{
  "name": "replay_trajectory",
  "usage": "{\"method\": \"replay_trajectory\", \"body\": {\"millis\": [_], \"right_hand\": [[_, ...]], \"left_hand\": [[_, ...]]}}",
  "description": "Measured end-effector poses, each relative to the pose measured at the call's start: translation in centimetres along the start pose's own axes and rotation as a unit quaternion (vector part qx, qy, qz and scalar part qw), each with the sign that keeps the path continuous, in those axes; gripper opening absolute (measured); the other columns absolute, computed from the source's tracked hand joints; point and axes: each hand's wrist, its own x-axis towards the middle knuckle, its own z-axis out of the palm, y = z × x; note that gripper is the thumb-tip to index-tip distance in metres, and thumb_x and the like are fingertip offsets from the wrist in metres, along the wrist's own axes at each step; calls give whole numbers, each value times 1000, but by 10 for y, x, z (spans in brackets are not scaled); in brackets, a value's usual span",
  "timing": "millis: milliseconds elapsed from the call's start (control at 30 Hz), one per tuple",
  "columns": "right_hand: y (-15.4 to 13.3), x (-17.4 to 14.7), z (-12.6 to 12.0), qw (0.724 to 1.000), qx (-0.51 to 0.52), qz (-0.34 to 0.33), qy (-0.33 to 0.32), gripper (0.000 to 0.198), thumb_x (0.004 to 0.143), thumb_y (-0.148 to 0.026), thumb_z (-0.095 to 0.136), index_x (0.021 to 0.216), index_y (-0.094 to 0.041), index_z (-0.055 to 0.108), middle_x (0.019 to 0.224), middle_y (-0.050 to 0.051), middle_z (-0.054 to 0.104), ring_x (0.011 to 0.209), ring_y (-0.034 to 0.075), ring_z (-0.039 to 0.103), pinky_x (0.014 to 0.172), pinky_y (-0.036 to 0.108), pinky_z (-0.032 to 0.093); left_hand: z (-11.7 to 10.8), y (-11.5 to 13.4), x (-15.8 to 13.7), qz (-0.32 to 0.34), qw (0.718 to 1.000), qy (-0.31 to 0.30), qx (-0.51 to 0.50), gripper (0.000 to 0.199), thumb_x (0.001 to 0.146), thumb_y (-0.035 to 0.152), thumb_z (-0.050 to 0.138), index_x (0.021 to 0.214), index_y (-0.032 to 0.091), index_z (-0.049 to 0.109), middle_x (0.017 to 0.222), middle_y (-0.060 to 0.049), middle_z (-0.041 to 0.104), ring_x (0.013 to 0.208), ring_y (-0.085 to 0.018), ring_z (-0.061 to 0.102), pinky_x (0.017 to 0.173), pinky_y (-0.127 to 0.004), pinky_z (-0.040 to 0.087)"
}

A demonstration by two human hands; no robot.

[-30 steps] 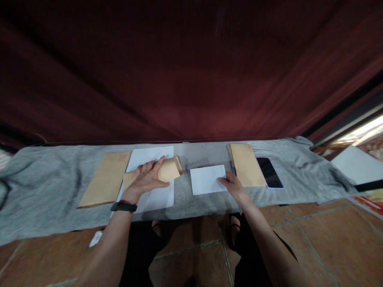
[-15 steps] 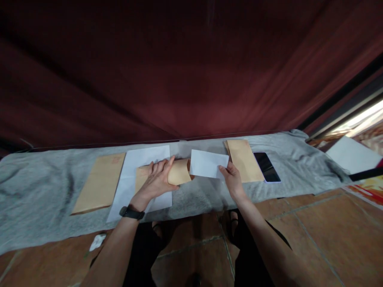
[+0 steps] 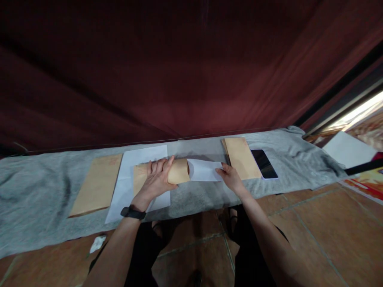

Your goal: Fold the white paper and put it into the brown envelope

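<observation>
A brown paper envelope (image 3: pixel 178 170) lies in the middle, its mouth bulging apart on the right side. My left hand (image 3: pixel 158 177) grips it across the body, thumb and fingers squeezing it from both edges. My right hand (image 3: pixel 229 176) pinches the right end of a folded white paper (image 3: pixel 205 170). The paper's left end sits in the envelope's mouth, so that end is hidden. Under the envelope and left hand are larger white sheets (image 3: pixel 127 179).
Brown envelopes lie at left (image 3: pixel 97 181) and in a stack at right (image 3: pixel 241 157), beside a phone (image 3: pixel 264 164). All rest on a grey cloth (image 3: pixel 197 199) along a dark red curtain (image 3: pixel 191 79). A crumpled white scrap (image 3: pixel 97 243) is on the tiled floor.
The folded white paper has moved down and left, its left end going from just outside the envelope's mouth into it. My right hand moved with it; my left hand stays on the envelope.
</observation>
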Motion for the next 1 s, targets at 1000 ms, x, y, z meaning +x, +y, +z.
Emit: {"method": "replay_trajectory", "body": {"millis": [1000], "right_hand": [[-8,-11,49,996,33,85,-15,25,86,-37,52,82,-20,69,70,-1,66,64,15,57,57,23,40]], "left_hand": [[8,37,7,83,996,-5,-23,123,63,50,84,161,22,14,148,-19,41,141,-41,37,120,-64,13]]}}
